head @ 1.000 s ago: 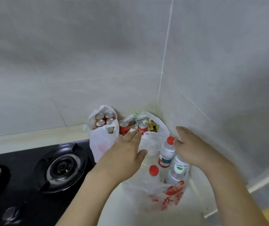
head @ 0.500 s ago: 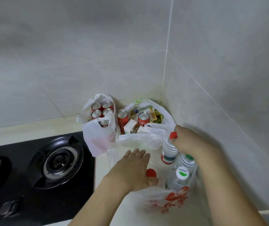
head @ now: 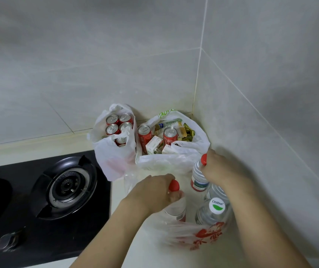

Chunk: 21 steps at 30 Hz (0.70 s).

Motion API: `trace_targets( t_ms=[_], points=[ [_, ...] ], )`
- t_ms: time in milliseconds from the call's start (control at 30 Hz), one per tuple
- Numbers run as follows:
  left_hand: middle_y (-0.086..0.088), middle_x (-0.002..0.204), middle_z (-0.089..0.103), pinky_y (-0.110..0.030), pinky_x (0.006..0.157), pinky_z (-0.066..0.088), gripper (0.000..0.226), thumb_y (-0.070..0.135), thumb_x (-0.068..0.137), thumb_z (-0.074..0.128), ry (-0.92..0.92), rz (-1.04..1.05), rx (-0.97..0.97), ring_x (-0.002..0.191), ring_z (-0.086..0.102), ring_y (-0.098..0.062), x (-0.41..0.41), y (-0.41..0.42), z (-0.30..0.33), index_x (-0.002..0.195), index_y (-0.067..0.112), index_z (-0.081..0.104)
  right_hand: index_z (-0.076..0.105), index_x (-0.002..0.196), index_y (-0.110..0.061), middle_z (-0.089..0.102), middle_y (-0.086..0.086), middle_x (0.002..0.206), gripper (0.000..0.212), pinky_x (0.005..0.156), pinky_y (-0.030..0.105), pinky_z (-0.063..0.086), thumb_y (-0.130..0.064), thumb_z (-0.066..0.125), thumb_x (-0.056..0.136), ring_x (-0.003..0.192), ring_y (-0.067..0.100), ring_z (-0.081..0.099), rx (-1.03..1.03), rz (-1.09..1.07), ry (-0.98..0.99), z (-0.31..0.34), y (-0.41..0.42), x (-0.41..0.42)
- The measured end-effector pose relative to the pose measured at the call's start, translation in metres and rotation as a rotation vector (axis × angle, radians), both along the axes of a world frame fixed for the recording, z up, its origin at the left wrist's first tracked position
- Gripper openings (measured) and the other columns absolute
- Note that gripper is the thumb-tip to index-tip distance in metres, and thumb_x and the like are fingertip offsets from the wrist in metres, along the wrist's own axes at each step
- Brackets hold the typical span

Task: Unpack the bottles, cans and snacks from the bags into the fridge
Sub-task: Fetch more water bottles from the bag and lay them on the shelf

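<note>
Head view: three thin plastic bags stand in the tiled corner of a pale countertop (head: 131, 236). Nearest, a clear plastic bag with red print (head: 203, 234) holds water bottles. Left hand (head: 152, 192) curls round the neck of a clear red-capped water bottle (head: 175, 206), upright in that bag. Right hand (head: 220, 169) grips the shoulder of a second clear red-capped bottle with a red-banded label (head: 198, 175), also upright, at the bag's far side. A clear bottle with a white-and-green cap (head: 215, 206) stands in the same bag, under the right forearm. Behind, a white plastic bag (head: 114, 157) is packed with upright red drink cans (head: 119, 125). Beside it, touching, a second white bag (head: 174, 161) holds two more red cans, small cartons and gold-wrapped snacks (head: 188, 132). Black gas hob (head: 44, 200) at left, one burner ring (head: 66, 185) in full view.
</note>
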<state>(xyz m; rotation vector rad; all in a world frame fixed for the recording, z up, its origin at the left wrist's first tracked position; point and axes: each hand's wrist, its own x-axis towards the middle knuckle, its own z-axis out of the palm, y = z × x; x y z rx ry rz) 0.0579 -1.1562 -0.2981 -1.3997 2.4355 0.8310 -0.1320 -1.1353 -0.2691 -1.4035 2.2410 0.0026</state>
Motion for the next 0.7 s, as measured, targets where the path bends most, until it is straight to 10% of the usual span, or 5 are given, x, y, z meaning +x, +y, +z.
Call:
trace_targets(
  t_ms=[233,433,700],
  points=[
    [0.004,0.083,0.059,-0.033,0.075,0.050,0.036,0.056,0.082,0.067,0.285,0.196,0.054,0.075,0.053,-0.014,-0.007,-0.013,-0.027,0.077,0.026,0.048,0.033,0.129,-0.014,0.047,-0.001,0.082,0.034,0.050,0.023,0.033,-0.030,0.042,0.100,0.066,0.012,0.048,-0.044,0.002,0.026,-0.013,-0.003,0.001],
    [0.019,0.078,0.066,-0.013,0.069,0.042,0.014,0.043,0.086,0.070,0.590,0.411,0.253,0.073,0.060,0.003,-0.017,-0.012,-0.044,0.083,0.030,0.064,0.038,0.116,-0.015,0.038,-0.004,0.071,0.027,0.048,0.023,0.028,-0.036,0.042,0.100,0.060,0.009,0.041,-0.094,0.011,0.037,-0.014,-0.004,0.001],
    [-0.003,0.079,0.065,-0.016,0.065,0.047,0.008,0.019,0.087,0.066,0.893,0.722,0.088,0.069,0.056,-0.005,-0.017,-0.005,-0.051,0.087,0.013,0.062,0.041,0.119,-0.017,0.059,0.004,0.099,0.035,0.069,0.032,0.043,-0.043,0.049,0.097,0.086,0.024,0.056,-0.318,-0.056,-0.072,-0.016,-0.002,0.005]
  ],
)
